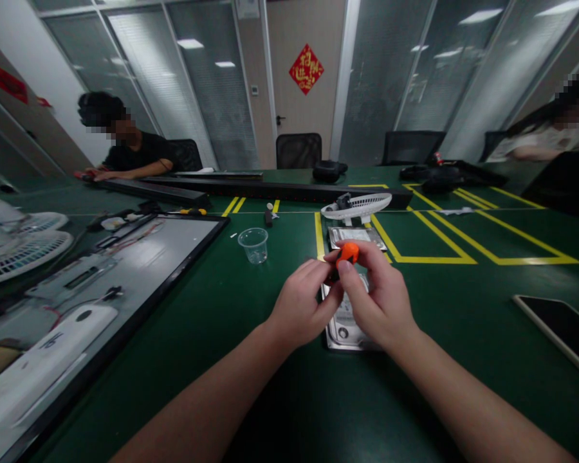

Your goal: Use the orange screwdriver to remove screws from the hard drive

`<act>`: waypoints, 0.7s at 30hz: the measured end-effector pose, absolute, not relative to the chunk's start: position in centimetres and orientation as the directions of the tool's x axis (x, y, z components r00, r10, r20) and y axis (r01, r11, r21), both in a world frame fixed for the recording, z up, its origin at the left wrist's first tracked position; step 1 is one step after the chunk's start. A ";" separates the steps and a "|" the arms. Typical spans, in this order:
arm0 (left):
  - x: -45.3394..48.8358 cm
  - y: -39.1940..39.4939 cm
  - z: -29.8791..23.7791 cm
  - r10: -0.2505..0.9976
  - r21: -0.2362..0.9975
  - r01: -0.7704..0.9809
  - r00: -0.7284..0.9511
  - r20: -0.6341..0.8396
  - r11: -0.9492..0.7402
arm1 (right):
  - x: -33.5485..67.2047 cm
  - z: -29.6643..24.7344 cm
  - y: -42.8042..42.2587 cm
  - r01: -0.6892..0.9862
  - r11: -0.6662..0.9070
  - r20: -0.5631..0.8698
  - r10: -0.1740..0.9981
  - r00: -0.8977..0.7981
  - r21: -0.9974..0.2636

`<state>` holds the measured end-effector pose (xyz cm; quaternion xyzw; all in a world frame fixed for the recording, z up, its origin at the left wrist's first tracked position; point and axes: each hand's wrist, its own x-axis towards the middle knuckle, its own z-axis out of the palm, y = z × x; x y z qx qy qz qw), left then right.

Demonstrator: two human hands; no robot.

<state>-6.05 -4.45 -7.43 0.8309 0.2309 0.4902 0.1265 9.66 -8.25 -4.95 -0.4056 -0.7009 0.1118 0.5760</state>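
Both my hands meet above a silver hard drive [343, 329] lying on the green table. My right hand [379, 296] is closed round an orange-handled screwdriver [348, 251], its handle sticking up past my fingers. My left hand [302, 305] is curled, its fingertips pinching at the tool's dark shaft just below the handle. The tip of the tool is hidden behind my fingers. A second hard drive [356, 236] lies a little farther away.
A clear plastic cup [253, 244] stands left of my hands. A large opened flat panel [101, 276] fills the left side, with white fan grilles [24, 247] beside it. A white grille part [357, 206], a long black bar [270, 188], a dark tablet [560, 331]. Two people sit at the far side.
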 end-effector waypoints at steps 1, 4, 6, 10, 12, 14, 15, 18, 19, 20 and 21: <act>-6.1 -4.4 -7.5 0.511 0.439 0.261 0.407 0.757 -0.859 | 9.6 -4.9 -8.2 0.444 0.648 0.723 0.691 -0.002 -0.618; -6.2 -4.3 -7.7 0.514 0.443 0.263 0.395 0.761 -0.857 | 9.6 -5.1 -8.0 0.464 0.644 0.733 0.680 0.018 -0.608; -6.2 -4.2 -7.8 0.508 0.442 0.253 0.396 0.764 -0.861 | 9.6 -5.2 -8.0 0.482 0.633 0.733 0.680 0.028 -0.606; -6.2 -4.2 -7.8 0.498 0.447 0.220 0.428 0.754 -0.867 | 9.6 -5.1 -8.3 0.469 0.639 0.725 0.689 0.002 -0.609; -6.1 -4.2 -7.7 0.503 0.448 0.231 0.440 0.744 -0.864 | 9.7 -5.0 -8.5 0.442 0.654 0.722 0.691 -0.020 -0.614; -6.0 -4.3 -7.6 0.506 0.442 0.246 0.437 0.743 -0.862 | 9.7 -4.9 -8.6 0.430 0.665 0.727 0.686 -0.030 -0.610; -6.0 -4.4 -7.6 0.505 0.437 0.252 0.431 0.748 -0.863 | 9.8 -4.9 -8.6 0.433 0.667 0.731 0.682 -0.027 -0.606; -6.0 -4.4 -7.4 0.507 0.434 0.264 0.397 0.765 -0.862 | 9.7 -4.9 -8.4 0.459 0.661 0.744 0.668 0.000 -0.593; -6.1 -4.4 -7.4 0.508 0.434 0.267 0.387 0.770 -0.860 | 9.7 -5.0 -8.2 0.469 0.657 0.748 0.663 0.012 -0.590; -6.1 -4.4 -7.4 0.509 0.435 0.268 0.377 0.774 -0.860 | 9.7 -5.1 -8.1 0.477 0.654 0.752 0.658 0.023 -0.587; -6.1 -4.3 -7.5 0.507 0.434 0.266 0.373 0.777 -0.861 | 9.6 -5.1 -8.1 0.484 0.652 0.755 0.655 0.030 -0.584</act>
